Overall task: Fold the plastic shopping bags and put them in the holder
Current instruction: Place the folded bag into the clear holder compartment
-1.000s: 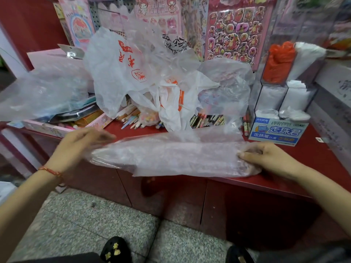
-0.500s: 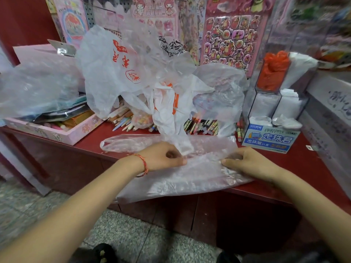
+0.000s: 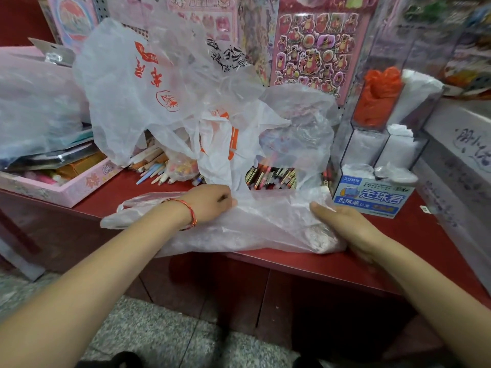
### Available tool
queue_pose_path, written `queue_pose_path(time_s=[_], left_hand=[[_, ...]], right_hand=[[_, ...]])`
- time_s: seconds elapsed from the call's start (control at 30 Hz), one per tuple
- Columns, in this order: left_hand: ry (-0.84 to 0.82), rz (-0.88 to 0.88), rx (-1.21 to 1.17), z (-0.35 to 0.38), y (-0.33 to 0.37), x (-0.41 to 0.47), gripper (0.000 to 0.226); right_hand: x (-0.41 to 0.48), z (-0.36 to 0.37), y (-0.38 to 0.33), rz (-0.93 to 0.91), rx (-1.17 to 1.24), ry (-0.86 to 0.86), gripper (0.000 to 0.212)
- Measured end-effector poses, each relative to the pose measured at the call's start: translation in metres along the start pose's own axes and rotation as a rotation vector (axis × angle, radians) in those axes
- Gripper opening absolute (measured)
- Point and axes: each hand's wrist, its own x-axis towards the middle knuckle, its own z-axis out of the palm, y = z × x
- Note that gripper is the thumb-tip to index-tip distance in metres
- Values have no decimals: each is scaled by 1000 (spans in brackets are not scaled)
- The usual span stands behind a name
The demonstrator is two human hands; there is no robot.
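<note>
Plainly, the step in hand was a lengthwise fold of the clear bag (image 3: 252, 224). It lay stretched along the front edge of the red bench (image 3: 425, 235), its near side hanging a little over the lip. The left hand (image 3: 212, 205) sat near the middle of the bag with fingers curled down, pinching the film. The right hand (image 3: 342, 227) gripped the right end, thumb on top, its fingers hidden under the plastic.

To do it well, I judge, the right hand should anchor its end while the left draws the film taut and sweeps trapped air toward the left end, since such thin stuff puffs and slides. Edges want lining up before any crease is pressed, and each crease should be run flat against the bench.

The loose pile (image 3: 164, 83) of bags just behind lay against the far edge and could snag in the fold; so could the pens (image 3: 271, 176). The holder (image 3: 345, 139) stood near at the right, with folded bags in its compartments, so the finished strip must come out narrow enough to match.
</note>
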Motion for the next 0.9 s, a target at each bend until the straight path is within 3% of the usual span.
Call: queue_pose_path(time_s=[0.17,0.33,0.5,0.63,0.7,0.77,0.8,0.83,0.9], left_hand=[[-23,-33,99,11,-7,12,30],[-185,-83,29,4,-4,21,48],[-339,-103,1,-10,-10,18,26],[-311,-167,-67,-12,13,12,39],[-288,-253,3,8,-37,38,37],[-337,-353,-25,88,-204,156,68],[-345,-289,-139,107,-242,188,79],[-341,-262,-152,107,-250,195,75],[-214,-220,-13,60,-147,120,52]], right_hand=[[1,-6,5,-14,-25,18,40],[9,4,6,-16,-302,171,35],[4,-2,-2,-3,-591,92,37],[1,-2,2,-73,-551,183,31],[2,-3,4,-105,-546,246,33],[5,-3,5,-100,-501,269,34],[7,-3,5,-94,-485,278,34],[8,-3,4,-86,-478,287,35],[8,-3,3,-71,-460,296,37]])
